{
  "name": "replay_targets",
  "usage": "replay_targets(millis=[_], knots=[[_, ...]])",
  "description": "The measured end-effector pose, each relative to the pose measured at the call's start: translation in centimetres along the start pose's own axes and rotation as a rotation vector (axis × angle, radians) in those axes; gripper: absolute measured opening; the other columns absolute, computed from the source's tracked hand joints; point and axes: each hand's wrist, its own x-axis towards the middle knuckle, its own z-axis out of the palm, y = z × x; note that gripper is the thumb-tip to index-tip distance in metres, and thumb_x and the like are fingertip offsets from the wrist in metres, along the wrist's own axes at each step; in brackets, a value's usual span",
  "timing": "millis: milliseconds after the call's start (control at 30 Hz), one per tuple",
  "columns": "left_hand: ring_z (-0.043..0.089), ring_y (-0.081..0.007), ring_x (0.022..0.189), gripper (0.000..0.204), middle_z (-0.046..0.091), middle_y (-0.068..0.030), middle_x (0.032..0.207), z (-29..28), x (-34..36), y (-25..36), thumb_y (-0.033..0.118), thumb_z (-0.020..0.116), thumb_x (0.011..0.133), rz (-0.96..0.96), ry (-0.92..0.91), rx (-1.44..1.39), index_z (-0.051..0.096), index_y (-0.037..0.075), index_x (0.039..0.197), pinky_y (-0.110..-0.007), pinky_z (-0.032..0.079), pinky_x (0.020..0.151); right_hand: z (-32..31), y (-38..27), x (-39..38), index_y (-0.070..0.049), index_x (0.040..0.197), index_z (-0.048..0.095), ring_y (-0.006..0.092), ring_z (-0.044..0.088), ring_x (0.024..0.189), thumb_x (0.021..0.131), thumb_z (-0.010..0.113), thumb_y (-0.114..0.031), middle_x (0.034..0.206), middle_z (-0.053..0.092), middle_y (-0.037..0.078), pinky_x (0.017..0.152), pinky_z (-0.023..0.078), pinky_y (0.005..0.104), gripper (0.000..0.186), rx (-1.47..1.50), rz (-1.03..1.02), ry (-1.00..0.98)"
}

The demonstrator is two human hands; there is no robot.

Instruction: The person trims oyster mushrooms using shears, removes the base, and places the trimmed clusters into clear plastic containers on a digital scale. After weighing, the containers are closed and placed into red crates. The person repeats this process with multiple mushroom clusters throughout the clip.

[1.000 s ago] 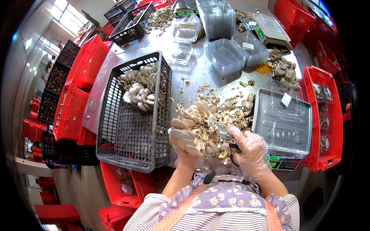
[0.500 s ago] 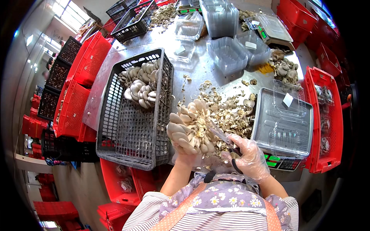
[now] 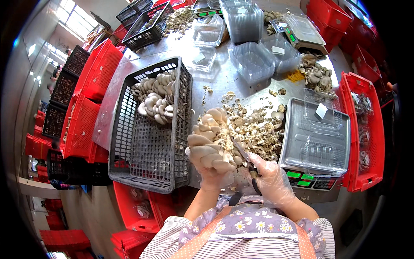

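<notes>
My left hand [image 3: 212,176], in a clear plastic glove, grips a cluster of grey oyster mushrooms [image 3: 206,151] from below, its cut base turned to the right. In my right hand [image 3: 274,181], also gloved, is a pair of scissors [image 3: 252,171] with black handles. Their blades point up and left against the pale stem side of the cluster; how far apart the blades are is hard to make out. Mushroom trimmings [image 3: 258,134] lie heaped on the metal table [image 3: 207,84] just beyond both hands. A black crate [image 3: 177,151] at left holds several mushroom clusters [image 3: 157,105].
At right, a scale [image 3: 317,181] with green displays bears a tray [image 3: 297,142] and a clear container. Beside it stands a red crate [image 3: 375,159] of packed mushrooms. Stacked clear containers [image 3: 252,62] stand farther back. More red crates [image 3: 84,125] are piled at left.
The mushroom cluster has been turned in my left hand, with its larger caps now facing me. My right hand has moved slightly left, and the scissors point more steeply upward at the stems.
</notes>
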Motion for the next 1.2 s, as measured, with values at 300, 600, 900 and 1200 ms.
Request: replay_targets(millis=[300, 600, 900, 1200], knots=[[0.047, -0.0193, 0.085, 0.034, 0.045, 0.002, 0.089, -0.1, -0.7, -0.2, 0.034, 0.08, 0.077, -0.006, -0.047, 0.027, 0.048, 0.025, 0.086, -0.034, 0.045, 0.073, -1.3, -1.4, 0.2, -0.013, 0.125, 0.063, 0.0396, 0.068, 0.08, 0.083, 0.079, -0.027, 0.09, 0.07, 0.02, 0.069, 0.053, 0.0465, 0.047, 0.008, 0.044, 0.058], [0.047, -0.0232, 0.089, 0.042, 0.04, -0.0053, 0.095, 0.0, -0.5, -0.7, 0.03, 0.077, 0.082, -0.008, -0.077, -0.007, 0.039, 0.016, 0.094, -0.039, 0.048, 0.084, -1.0, -0.1, 0.2, -0.018, 0.131, 0.062, 0.0383, 0.065, 0.071, 0.082, 0.078, -0.028, 0.078, 0.065, 0.017, 0.064, 0.051, 0.0476, 0.053, -0.188, -0.023, 0.144], [0.05, -0.025, 0.092, 0.044, 0.04, -0.0084, 0.096, -0.3, -2.8, -1.5, 0.022, 0.073, 0.083, -0.253, -0.028, -0.149, 0.033, 0.01, 0.094, -0.04, 0.048, 0.094, -1.2, -0.3, 1.1, -0.015, 0.123, 0.068, 0.0299, 0.057, 0.057, 0.075, 0.083, -0.027, 0.067, 0.054, 0.009, 0.053, 0.045, 0.0426, 0.052, -0.346, -0.221, 0.288], [0.051, -0.0232, 0.096, 0.027, 0.048, 0.0015, 0.109, -2.1, -0.6, -1.8, 0.033, 0.07, 0.087, 0.059, -0.313, -0.121, 0.047, 0.022, 0.095, -0.037, 0.049, 0.086, -0.5, 0.9, 1.1, -0.01, 0.127, 0.063, 0.0285, 0.066, 0.066, 0.083, 0.076, -0.018, 0.072, 0.065, 0.01, 0.06, 0.051, 0.0421, 0.046, -0.062, -0.113, 0.084]])
